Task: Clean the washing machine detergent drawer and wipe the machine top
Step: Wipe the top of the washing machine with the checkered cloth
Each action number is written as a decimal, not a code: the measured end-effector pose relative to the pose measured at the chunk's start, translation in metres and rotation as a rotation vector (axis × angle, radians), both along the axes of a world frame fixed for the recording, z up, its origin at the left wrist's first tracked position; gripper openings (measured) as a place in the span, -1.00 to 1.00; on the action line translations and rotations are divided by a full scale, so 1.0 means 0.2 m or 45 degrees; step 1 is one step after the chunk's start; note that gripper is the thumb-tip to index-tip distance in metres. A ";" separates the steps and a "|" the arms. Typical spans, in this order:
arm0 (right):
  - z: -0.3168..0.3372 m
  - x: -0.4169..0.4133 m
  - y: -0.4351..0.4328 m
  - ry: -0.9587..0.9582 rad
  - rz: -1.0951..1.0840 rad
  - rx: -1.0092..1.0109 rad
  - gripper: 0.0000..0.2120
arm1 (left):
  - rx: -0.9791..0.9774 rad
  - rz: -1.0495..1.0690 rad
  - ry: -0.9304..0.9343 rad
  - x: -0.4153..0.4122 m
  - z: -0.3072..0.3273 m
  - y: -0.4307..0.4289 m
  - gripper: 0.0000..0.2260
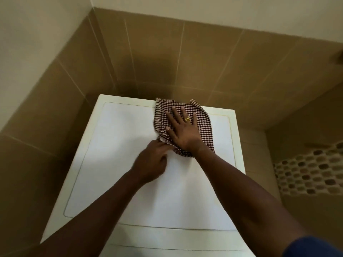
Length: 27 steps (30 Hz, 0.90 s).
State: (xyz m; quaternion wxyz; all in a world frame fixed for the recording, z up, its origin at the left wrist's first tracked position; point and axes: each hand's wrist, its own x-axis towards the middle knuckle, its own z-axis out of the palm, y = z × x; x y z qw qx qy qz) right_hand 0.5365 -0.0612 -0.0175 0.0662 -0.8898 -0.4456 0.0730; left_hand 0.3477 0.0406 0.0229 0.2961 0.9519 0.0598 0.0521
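Observation:
The white washing machine top fills the middle of the head view. A dark red and white checked cloth lies crumpled at its far right part. My right hand presses flat on the cloth, fingers spread, a gold ring on one finger. My left hand sits just left of it, fingers curled at the cloth's near left corner and seeming to pinch it. The detergent drawer is out of view.
Brown tiled walls close in behind and to the left of the machine. On the right a lower tiled ledge and a band of pebble mosaic stand beside it. The machine's front edge is at the bottom of the view.

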 end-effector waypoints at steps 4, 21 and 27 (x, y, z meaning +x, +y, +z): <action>-0.02 0.00 0.04 -0.040 -0.057 0.039 -0.36 | 0.189 0.407 -0.186 -0.24 -0.08 0.42 -0.63; 0.00 -0.36 1.32 -0.014 0.090 0.019 -0.35 | 0.039 1.062 -0.199 -0.57 -0.34 0.89 -0.54; -0.01 -0.44 1.42 -0.028 -0.072 -0.032 -0.30 | -0.219 1.092 -0.284 -0.57 -0.32 0.90 -0.50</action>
